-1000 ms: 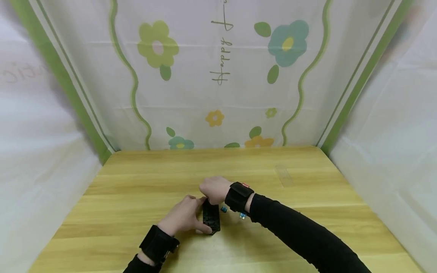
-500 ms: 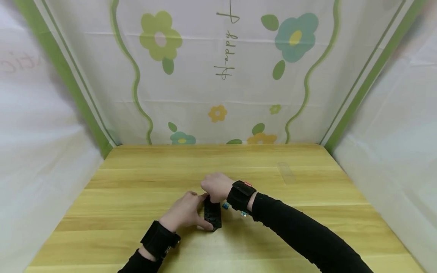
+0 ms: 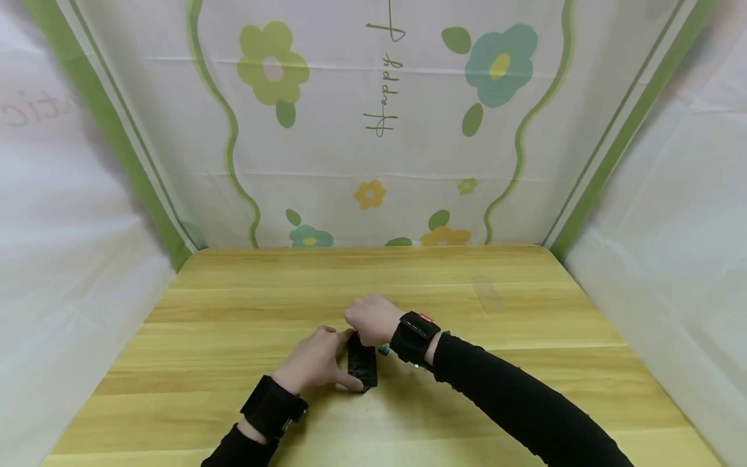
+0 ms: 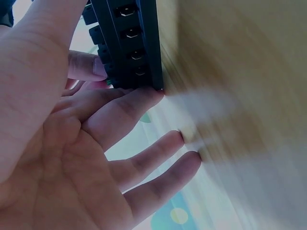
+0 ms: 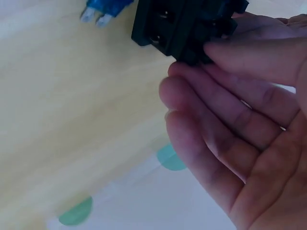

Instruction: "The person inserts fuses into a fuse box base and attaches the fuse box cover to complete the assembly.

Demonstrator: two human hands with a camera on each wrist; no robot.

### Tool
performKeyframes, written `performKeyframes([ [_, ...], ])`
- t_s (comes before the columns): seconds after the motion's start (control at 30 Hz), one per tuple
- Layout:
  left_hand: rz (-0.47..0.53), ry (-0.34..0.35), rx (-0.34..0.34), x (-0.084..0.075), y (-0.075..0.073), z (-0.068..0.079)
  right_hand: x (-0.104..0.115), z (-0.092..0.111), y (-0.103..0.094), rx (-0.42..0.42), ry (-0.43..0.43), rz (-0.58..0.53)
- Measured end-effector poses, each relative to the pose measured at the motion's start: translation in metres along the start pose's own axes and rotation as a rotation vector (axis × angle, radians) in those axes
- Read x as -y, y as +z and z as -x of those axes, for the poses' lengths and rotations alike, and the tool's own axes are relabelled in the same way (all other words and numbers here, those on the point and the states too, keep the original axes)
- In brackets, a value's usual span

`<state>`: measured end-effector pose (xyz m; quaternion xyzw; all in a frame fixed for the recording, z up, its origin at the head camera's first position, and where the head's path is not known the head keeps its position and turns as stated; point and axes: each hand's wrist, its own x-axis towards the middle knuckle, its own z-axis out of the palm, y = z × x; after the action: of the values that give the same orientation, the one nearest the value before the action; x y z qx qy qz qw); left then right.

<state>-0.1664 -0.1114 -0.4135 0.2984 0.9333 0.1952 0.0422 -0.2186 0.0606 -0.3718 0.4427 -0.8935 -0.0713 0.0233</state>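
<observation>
A black fuse block [image 3: 363, 368] lies lengthwise on the table, with a row of metal contacts along its side in the left wrist view. My left hand [image 3: 315, 362] grips it from the left, thumb at the near end and index finger at the far end. Its other fingers [image 4: 165, 179] spread out toward the tabletop. My right hand [image 3: 373, 320] reaches over the far end. There its thumb [image 5: 249, 57] presses on the block while the fingertips curl against the end. Anything small between them is hidden. A blue blade fuse [image 5: 109, 5] with two metal prongs lies beside the block.
Another small shiny piece [image 3: 415, 365] lies partly under the right wrist. A strip of clear tape [image 3: 487, 295] is stuck to the wooden table [image 3: 233, 305] at the back right. Flowered cloth [image 3: 327, 149] hangs behind, and white cloth walls stand on both sides.
The head view shifts slightly. Both hands keep their places on the fuse block. The right wrist now covers more of the small shiny piece.
</observation>
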Motion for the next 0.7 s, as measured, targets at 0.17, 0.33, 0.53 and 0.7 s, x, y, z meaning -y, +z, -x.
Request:
performKeyframes([
  [0.17, 0.002, 0.003, -0.006, 0.0, -0.001, 0.0, -0.002, 0.0, 0.004, -0.013, 0.024, -0.046],
  [0.33, -0.014, -0.007, -0.011, -0.001, -0.003, -0.001, -0.004, 0.0, 0.005, -0.012, 0.022, -0.054],
  [0.53, -0.019, -0.035, -0.003, -0.003, -0.002, 0.0, -0.01, 0.006, -0.002, 0.006, 0.034, -0.185],
  [0.7, -0.025, -0.043, -0.006, -0.004, -0.001, 0.001, -0.025, 0.021, -0.013, -0.052, 0.052, -0.346],
])
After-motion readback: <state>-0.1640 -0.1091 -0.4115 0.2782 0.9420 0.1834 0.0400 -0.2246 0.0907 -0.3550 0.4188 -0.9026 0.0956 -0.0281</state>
